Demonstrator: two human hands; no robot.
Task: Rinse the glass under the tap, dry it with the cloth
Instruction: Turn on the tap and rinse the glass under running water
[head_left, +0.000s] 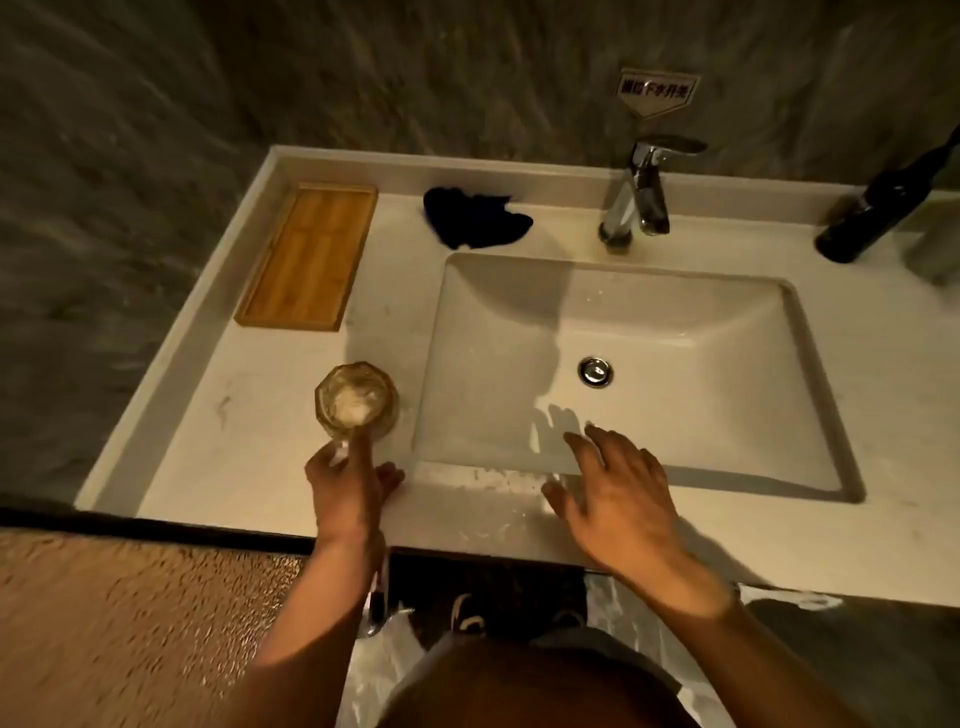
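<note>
Left hand (345, 486) fingers touching glass (356, 400) on counter (270, 467), grip unclear; right hand (618, 501) spread, empty, over sink (727, 322) edge.

Sign (655, 93): you see it on the wall at 12 o'clock above the tap (636, 195); dark characters, too blurred to read.
Other text: none.
</note>
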